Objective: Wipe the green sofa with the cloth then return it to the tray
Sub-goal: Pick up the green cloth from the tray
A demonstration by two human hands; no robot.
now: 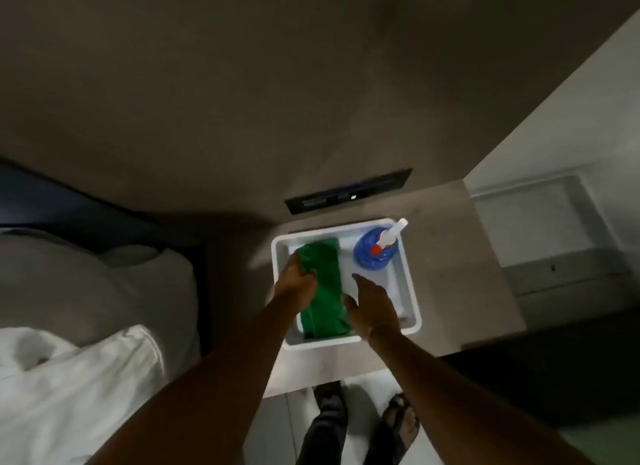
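A folded green cloth (pixel 323 288) lies in the left half of a white tray (pixel 412 291) on a grey bedside surface. My left hand (pixel 296 284) rests on the cloth's left edge with fingers curled over it. My right hand (pixel 372 307) hovers over the tray just right of the cloth, fingers spread, thumb touching the cloth's right edge. The green sofa is out of view.
A blue spray bottle (pixel 375 251) with a white nozzle stands in the tray's far right corner. A bed with white pillow and sheets (pixel 86 326) fills the left. A dark wall panel (pixel 348 190) sits behind the tray. My sandalled feet (pixel 398 426) stand below.
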